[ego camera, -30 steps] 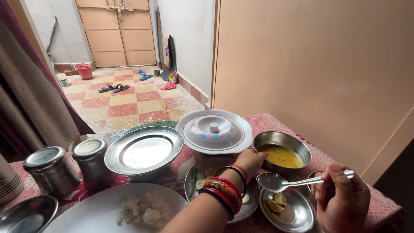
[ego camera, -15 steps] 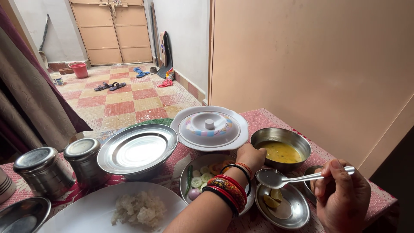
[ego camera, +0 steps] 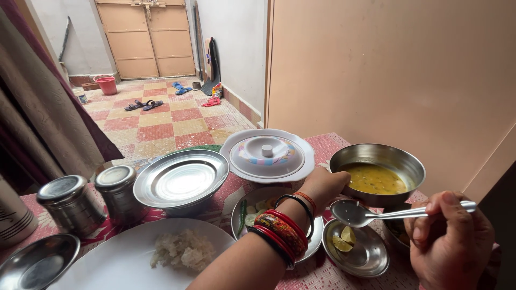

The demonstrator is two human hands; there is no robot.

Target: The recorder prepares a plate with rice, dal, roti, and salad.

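**A:** Head view, what's each hand doing?

**B:** The left hand [ego camera: 322,188], wrist stacked with red and black bangles, is closed on the rim of the steel bowl of yellow dal [ego camera: 377,174]. The bowl looks lifted clear of the red patterned tablecloth [ego camera: 333,147], tilted a bit toward the person, at the right end of the table near the beige wall. The right hand [ego camera: 451,241] is curled shut around the handle of a steel spoon [ego camera: 371,214], whose empty scoop hangs just under the bowl's near edge.

**A:** And around them?

**B:** Below the spoon sits a small steel dish with lime wedges [ego camera: 357,249]. Under the left wrist is a plate of sliced cucumber and a green chilli [ego camera: 258,209]. Behind that there's a white lidded casserole [ego camera: 267,154], then an empty steel plate [ego camera: 181,180] to its left, two lidded steel tins [ego camera: 91,198], and a white plate with rice [ego camera: 145,258] up front.
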